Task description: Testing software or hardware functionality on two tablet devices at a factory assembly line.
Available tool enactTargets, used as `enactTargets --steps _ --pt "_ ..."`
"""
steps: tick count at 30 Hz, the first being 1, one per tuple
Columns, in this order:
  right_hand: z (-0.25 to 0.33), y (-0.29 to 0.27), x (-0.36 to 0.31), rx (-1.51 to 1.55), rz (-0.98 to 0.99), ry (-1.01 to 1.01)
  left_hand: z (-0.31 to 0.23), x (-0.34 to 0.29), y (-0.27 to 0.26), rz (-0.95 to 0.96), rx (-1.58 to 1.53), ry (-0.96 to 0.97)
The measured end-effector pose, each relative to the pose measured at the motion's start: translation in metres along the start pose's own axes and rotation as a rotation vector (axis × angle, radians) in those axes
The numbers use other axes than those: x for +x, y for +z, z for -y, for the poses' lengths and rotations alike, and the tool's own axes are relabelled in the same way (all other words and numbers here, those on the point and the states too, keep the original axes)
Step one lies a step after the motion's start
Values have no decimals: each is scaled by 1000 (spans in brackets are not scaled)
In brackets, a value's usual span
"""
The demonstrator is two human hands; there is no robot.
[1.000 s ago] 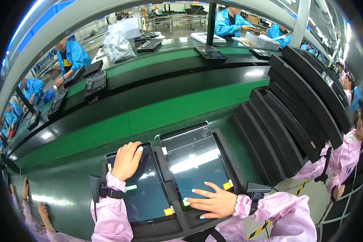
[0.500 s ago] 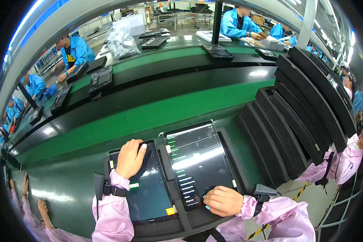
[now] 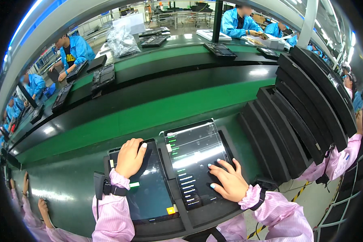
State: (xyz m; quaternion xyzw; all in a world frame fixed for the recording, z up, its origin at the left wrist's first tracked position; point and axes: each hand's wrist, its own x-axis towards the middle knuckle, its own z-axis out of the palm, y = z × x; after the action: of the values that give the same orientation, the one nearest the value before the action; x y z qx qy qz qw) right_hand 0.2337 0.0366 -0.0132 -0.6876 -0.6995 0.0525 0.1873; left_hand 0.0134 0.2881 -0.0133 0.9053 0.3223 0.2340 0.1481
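Right hand: its fingers [image 3: 209, 165] were spread wide and it held nothing; the right hand [image 3: 231, 183] was poised over the lower right of the screen, though contact could not be told for sure.
Right tablet: it lay under and ahead of those fingers, its screen [image 3: 189, 164] lit with lists of text.
Touch: one relaxed fingertip, the others lifted, probably suited the closely set lines best.
Left hand: to the right hand's left, the left hand [image 3: 128, 158] lay palm down, fingers together; whether it gripped anything could not be told.
Left tablet: it lay beneath the left hand and extended toward the wearer, a yellow sticker [image 3: 170, 210] at its near right corner.
Steadiness: a light left palm seemed wiser than leaning on glass.
Black tray: beneath both hands, the tray [image 3: 209, 215] cradled both tablets; keeping them seated likely helped.
Foam stack: beyond the right hand, black trays [image 3: 266, 149] leaned rightward, best left unbumped by that elbow.
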Motion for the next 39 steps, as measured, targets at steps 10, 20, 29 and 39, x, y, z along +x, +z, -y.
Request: enactTargets --steps 10,20,29,39 --pt "-2 -6 1 127 -285 56 1 -1 -1 11 1 -14" --pt "-3 0 1 85 -243 61 5 -3 2 -13 13 11" --pt "-5 1 1 91 -242 58 6 -2 5 -35 -2 51" --pt "-4 2 0 74 -254 57 7 -4 4 -22 26 63"
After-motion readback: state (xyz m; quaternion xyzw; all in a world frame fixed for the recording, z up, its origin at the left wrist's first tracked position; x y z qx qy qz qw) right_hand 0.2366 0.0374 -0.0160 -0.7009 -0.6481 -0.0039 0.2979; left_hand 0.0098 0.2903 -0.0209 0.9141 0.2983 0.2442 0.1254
